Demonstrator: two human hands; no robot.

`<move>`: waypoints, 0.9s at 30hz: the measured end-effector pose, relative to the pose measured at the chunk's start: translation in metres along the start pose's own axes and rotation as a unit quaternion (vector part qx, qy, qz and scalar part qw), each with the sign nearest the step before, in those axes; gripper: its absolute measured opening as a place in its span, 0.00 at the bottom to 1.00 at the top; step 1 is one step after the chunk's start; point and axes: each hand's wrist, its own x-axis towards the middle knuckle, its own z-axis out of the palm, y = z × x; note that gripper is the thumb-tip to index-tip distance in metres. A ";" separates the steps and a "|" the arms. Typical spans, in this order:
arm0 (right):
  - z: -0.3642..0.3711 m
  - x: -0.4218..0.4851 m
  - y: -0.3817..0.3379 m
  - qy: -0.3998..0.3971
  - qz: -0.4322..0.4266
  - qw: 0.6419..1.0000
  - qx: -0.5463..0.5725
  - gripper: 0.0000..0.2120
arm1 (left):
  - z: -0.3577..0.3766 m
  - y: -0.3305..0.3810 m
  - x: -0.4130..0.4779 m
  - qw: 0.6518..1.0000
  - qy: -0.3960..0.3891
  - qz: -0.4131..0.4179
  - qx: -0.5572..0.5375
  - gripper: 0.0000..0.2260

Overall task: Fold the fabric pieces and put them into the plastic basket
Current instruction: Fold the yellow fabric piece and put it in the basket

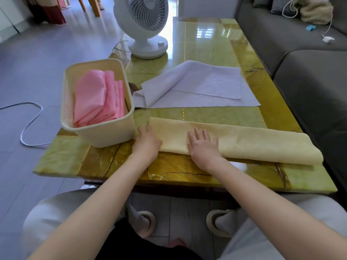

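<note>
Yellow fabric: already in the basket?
No, the yellow fabric lies on the table with the right hand flat on it; the basket holds only pink fabric.

No readable text, labels, numbers; small mark atop fan (144,25) too blurred

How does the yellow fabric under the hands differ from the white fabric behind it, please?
The yellow fabric is folded into a long narrow strip along the near edge of the table; the white fabric lies spread wide farther back, one corner flipped over. The left hand and right hand rest on the yellow fabric; no hand touches the white fabric. Both lie on the table, outside the basket.
</note>
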 end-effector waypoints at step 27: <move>-0.061 -0.038 0.050 0.120 0.089 0.813 0.563 0.14 | 0.024 0.111 -0.048 0.934 0.164 0.296 -0.118 0.11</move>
